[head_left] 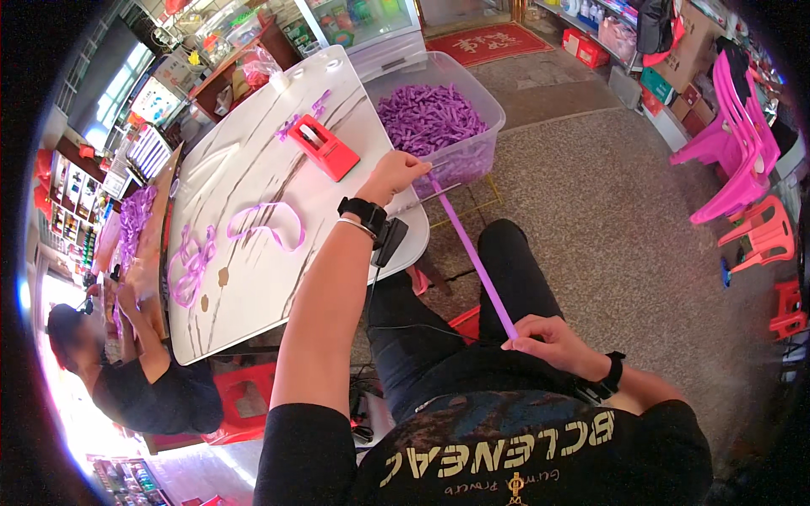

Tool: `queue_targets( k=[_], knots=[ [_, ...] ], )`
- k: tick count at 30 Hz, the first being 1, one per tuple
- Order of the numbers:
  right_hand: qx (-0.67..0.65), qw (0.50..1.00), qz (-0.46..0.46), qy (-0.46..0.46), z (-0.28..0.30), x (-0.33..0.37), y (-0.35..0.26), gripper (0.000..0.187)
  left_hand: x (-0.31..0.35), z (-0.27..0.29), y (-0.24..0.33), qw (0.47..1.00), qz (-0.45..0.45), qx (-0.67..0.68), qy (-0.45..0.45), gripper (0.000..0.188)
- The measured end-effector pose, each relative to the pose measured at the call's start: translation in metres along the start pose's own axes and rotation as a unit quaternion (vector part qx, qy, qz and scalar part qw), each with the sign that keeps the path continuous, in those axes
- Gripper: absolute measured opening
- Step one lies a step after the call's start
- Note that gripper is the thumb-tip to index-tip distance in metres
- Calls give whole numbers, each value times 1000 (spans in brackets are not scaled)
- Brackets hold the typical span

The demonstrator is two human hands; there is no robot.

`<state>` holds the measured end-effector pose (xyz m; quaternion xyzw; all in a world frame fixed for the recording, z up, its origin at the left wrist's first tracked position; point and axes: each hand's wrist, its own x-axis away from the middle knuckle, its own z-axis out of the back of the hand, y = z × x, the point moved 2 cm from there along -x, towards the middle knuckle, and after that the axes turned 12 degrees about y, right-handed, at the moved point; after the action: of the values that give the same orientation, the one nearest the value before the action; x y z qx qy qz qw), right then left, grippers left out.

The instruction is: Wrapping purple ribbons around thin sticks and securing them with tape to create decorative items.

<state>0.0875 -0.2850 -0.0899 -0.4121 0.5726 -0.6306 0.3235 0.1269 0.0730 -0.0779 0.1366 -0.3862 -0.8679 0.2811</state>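
A purple ribbon [472, 253] is stretched in a straight slant between the person's two hands, running from the tabletop's edge down toward the lap. The left hand [390, 177] has its grip pressed together at the ribbon's upper end, just beside a plastic bin [498, 126]. The right hand [553, 344] pinches the lower end between thumb and fingers, in front of the black shirt [523, 438]. Near the upper end, the ribbon crosses a thin metal rod [426, 199] that juts out past the edge of the tabletop [278, 295]; whether the two touch, I cannot tell.

On the white, dark-veined tabletop, a red tape dispenser [324, 149] lies beyond the left wrist, with small purple pieces beside it. A loose loop of lilac ribbon [295, 240] rests nearer the middle, and a tangle of strands [192, 268] lies farther left. The clear bin, close against the tabletop, holds a heap of short purple pieces [432, 118].

At the far left, another person [152, 388] in dark clothes sits with both arms toward more purple strips [135, 223]. Pink chairs [730, 143] stand at the right on the speckled floor [607, 219].
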Motion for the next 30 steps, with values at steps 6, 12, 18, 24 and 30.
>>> queue_targets(
  k=[6,12,18,24,30],
  knots=[
    [99,983,152,7,9,-6,-56,12,1,1,1,999,12,-46,-9,30],
    [127,947,295,-19,23,-54,-136,17,0,-4,0,998,-30,-53,14,32],
    [106,919,381,0,31,-168,-199,26,-1,-6,0,992,-55,-111,33,26],
    [70,958,275,-45,29,-310,-202,28,9,0,7,992,-52,-103,44,20],
    [28,986,152,-60,33,-401,-138,28,14,1,6,990,-73,-42,112,19]
  ],
)
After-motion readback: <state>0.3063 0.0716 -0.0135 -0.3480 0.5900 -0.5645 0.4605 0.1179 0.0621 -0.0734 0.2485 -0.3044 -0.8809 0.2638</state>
